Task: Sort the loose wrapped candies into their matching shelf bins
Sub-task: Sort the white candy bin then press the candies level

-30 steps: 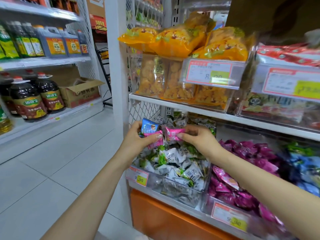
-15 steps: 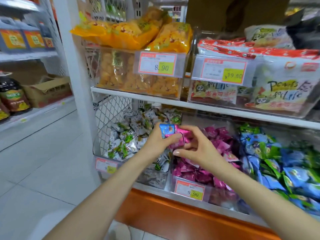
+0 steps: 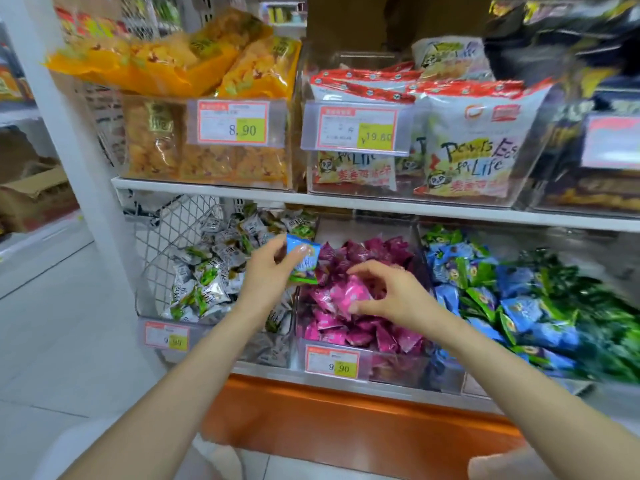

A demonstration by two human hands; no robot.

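Centre-left, the left hand [image 3: 273, 271] pinches a blue-and-green wrapped candy [image 3: 304, 259] above the wall between the white-and-green candy bin [image 3: 242, 349] and the pink candy bin [image 3: 391, 368]. At centre, well apart from it, the right hand [image 3: 391, 296] grips a pink candy [image 3: 349, 294] just over its matching pile and is probably placing it there. The left hand's candy should next go right, under the shelf edge [image 3: 381, 204], to the blue-and-green candy bin [image 3: 446, 374], which is open on top.

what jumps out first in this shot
Two bare hands meet at the lower shelf: the left hand holds a blue candy, and the right hand pinches a pink candy over the pink bin. Bright yellow snack bags top the upper shelf's left.
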